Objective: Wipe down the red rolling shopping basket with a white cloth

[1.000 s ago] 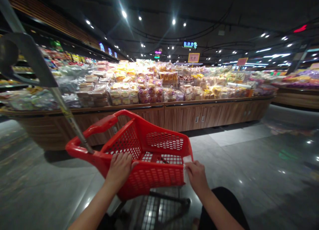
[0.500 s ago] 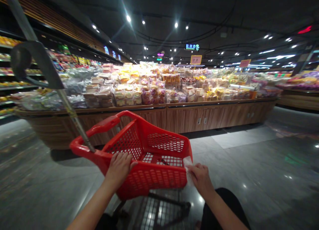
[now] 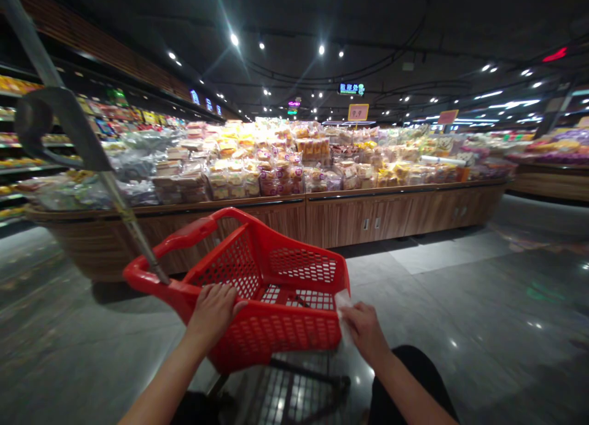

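Observation:
A red plastic shopping basket [image 3: 294, 262] rides on a wheeled metal frame [image 3: 285, 397] right in front of me. My left hand [image 3: 212, 313] is closed over the basket's near rim, left of centre. At the near right corner, my right hand [image 3: 363, 330] grips the rim together with a small white slip of paper [image 3: 343, 302]. The basket looks empty. A grey metal pole with a curved bracket [image 3: 69, 127] rises from the basket's left side.
A long wooden display counter [image 3: 350, 219] piled with packaged bread and pastries [image 3: 276, 161] stands a few steps ahead. Shelves of goods [image 3: 27, 137] run along the left. Another display [image 3: 552, 167] lies at the far right. Glossy grey floor [image 3: 483, 302] stretches ahead and right.
The basket and both hands keep their grip. The view has shifted slightly, with the bread counter sitting a little closer.

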Demonstrator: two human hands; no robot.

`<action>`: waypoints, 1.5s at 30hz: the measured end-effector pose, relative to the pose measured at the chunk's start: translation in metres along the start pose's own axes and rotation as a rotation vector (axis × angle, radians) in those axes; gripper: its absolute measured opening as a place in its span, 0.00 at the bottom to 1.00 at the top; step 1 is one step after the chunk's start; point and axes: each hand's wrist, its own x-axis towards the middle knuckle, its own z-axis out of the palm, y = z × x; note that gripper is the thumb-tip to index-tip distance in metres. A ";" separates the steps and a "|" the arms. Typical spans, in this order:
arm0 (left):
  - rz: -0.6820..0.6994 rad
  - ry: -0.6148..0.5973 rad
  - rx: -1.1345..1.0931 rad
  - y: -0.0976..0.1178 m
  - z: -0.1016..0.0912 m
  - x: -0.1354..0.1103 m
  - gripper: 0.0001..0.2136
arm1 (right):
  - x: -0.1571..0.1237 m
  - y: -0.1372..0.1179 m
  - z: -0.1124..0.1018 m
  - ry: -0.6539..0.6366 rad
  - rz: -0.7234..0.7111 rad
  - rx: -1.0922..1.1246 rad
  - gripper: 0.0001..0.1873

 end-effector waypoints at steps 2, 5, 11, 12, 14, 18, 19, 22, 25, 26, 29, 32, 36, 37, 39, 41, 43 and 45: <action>-0.020 -0.011 -0.014 -0.001 -0.001 -0.001 0.12 | -0.013 0.021 -0.013 0.073 0.100 -0.008 0.13; -0.074 0.045 -0.051 0.014 -0.005 0.001 0.11 | -0.017 0.032 -0.022 0.219 0.247 0.031 0.11; 0.049 0.032 -0.360 0.125 -0.010 0.027 0.11 | 0.004 0.000 0.010 0.238 0.315 0.174 0.09; 0.024 0.007 -0.375 0.145 -0.007 0.031 0.11 | 0.006 -0.004 0.017 0.244 0.297 0.182 0.08; 0.006 -0.016 -0.375 0.174 0.001 0.037 0.12 | 0.009 -0.005 0.025 0.247 0.271 0.193 0.07; -0.006 -0.040 -0.382 0.193 0.016 0.037 0.17 | 0.021 0.013 0.022 0.222 0.286 0.158 0.08; -0.007 -0.042 -0.384 0.193 0.019 0.035 0.17 | 0.024 0.017 0.021 0.222 0.297 0.144 0.08; -0.022 -0.046 -0.378 0.190 0.022 0.034 0.17 | 0.028 0.020 0.020 0.237 0.317 0.138 0.08; -0.029 -0.050 -0.369 0.189 0.023 0.033 0.18 | 0.015 0.007 0.026 0.223 0.307 0.189 0.07; -0.028 -0.051 -0.366 0.189 0.024 0.033 0.19 | 0.010 0.003 0.027 0.207 0.299 0.213 0.07; -0.022 -0.053 -0.355 0.187 0.026 0.032 0.20 | 0.005 -0.002 0.028 0.171 0.290 0.253 0.08; -0.024 -0.050 -0.346 0.186 0.027 0.031 0.19 | 0.012 0.004 0.028 0.220 0.328 0.234 0.08; -0.023 -0.037 -0.342 0.185 0.027 0.032 0.19 | 0.007 0.003 0.033 0.265 0.350 0.252 0.07; -0.020 -0.034 -0.344 0.185 0.027 0.031 0.19 | 0.002 0.000 0.035 0.251 0.347 0.268 0.07; -0.010 -0.030 -0.351 0.184 0.027 0.029 0.19 | -0.007 -0.007 0.036 0.211 0.338 0.299 0.07; 0.001 -0.026 -0.361 0.182 0.027 0.025 0.18 | -0.007 -0.008 0.035 0.202 0.338 0.302 0.07; 0.013 -0.024 -0.369 0.180 0.026 0.021 0.17 | 0.003 -0.003 0.032 0.228 0.352 0.279 0.08; 0.025 -0.020 -0.373 0.178 0.025 0.018 0.17 | 0.017 0.005 0.030 0.268 0.363 0.256 0.09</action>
